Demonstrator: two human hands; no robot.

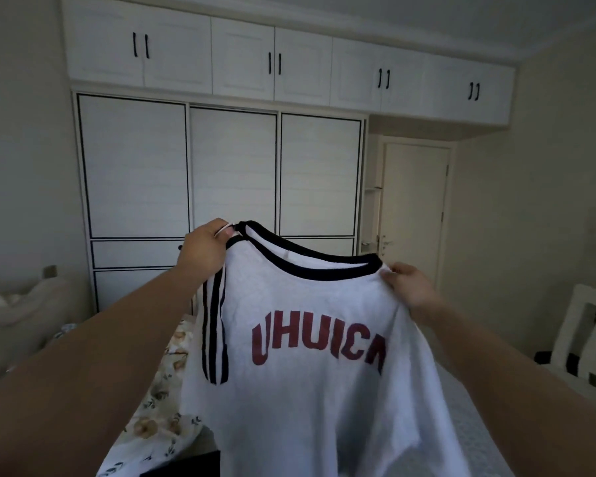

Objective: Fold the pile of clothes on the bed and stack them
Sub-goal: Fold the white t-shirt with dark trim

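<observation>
A white T-shirt (300, 401) with a dark collar, three dark sleeve stripes and red letters hangs in the air in front of me, spread out above the bed. My left hand (205, 249) pinches its left shoulder by the collar. My right hand (410, 287) grips its right shoulder, slightly lower. The shirt's lower part runs out of the frame's bottom edge. The bed (166, 401) with a floral sheet shows below and to the left of the shirt; any other clothes on it are hidden.
A white wardrobe (221, 173) with sliding doors fills the wall ahead, with a closed door (415, 208) to its right. A white chair (585, 339) stands at the right edge. Pale bedding (18, 304) is bunched at the left. A dark object (193, 463) lies at the bottom.
</observation>
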